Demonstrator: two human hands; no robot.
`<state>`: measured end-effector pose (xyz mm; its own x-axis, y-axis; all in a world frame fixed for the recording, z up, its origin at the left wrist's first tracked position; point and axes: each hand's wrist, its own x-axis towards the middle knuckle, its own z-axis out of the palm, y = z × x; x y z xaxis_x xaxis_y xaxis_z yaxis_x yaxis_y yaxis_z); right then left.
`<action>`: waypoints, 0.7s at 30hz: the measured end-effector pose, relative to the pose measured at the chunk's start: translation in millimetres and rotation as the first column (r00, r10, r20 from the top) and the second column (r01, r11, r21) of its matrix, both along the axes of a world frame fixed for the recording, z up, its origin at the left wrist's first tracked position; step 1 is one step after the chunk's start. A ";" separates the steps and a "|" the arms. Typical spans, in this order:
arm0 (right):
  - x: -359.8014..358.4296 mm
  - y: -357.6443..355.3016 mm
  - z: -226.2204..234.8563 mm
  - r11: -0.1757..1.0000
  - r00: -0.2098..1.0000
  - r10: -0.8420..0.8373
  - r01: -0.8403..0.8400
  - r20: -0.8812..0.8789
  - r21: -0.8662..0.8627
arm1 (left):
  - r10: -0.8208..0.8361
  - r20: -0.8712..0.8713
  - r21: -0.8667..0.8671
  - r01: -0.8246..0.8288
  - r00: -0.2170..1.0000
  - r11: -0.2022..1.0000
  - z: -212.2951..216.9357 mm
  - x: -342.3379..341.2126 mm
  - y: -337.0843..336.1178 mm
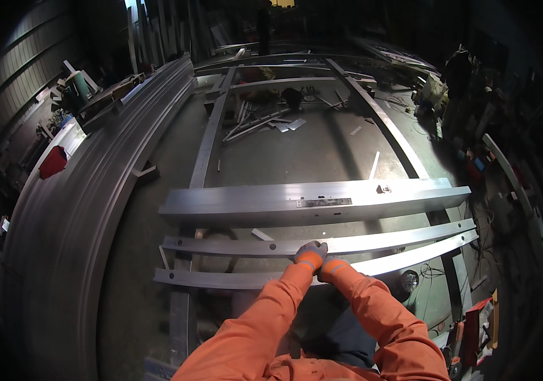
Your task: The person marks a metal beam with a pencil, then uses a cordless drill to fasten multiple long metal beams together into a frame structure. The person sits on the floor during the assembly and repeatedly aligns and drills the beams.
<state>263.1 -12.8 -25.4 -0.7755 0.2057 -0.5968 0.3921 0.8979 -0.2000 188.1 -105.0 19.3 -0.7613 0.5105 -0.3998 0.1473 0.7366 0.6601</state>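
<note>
In the head view, the gloved left hand (311, 253) lies flat, fingers pressed together, on the middle metal bar (233, 246). The right hand (332, 267) rests beside it near the nearest bar (220, 278); its grip cannot be told. Both bars lie across a floor frame (206, 149), just before a wide beam (246, 204).

Dim light is falling on a grey concrete floor (297, 152); corrugated wall (23, 57) is running along the far left.

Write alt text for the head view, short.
Two gloved hands, left hand and right hand, meet on long metal bars laid across a frame on a workshop floor. A wider metal beam lies beyond; more beams are stacked left.
</note>
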 end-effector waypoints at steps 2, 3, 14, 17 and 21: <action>-5.3 -8.7 17.5 0.999 0.999 0.026 -0.027 0.027 0.038 | 0.085 0.172 0.346 -0.141 0.981 0.927 -40.2 -8.7 -18.1; -16.6 -31.2 35.6 0.995 0.996 0.084 -0.085 0.023 0.045 | 0.143 0.139 0.476 -0.193 0.980 0.858 -91.8 -33.1 -55.4; 9.7 -31.3 66.9 0.987 0.981 -0.136 0.122 0.139 0.106 | -0.435 -0.161 -0.626 0.249 0.886 0.739 -125.8 -59.3 -279.3; 10.1 -28.1 55.5 0.990 0.990 -0.091 0.077 0.111 0.119 | -0.520 -0.120 -0.657 0.326 0.845 0.680 -132.4 -76.1 -274.5; 22.7 -16.3 13.0 0.983 0.999 -0.011 0.002 0.049 0.186 | -0.598 -0.129 -0.615 0.409 0.791 0.674 -128.1 -89.1 -262.6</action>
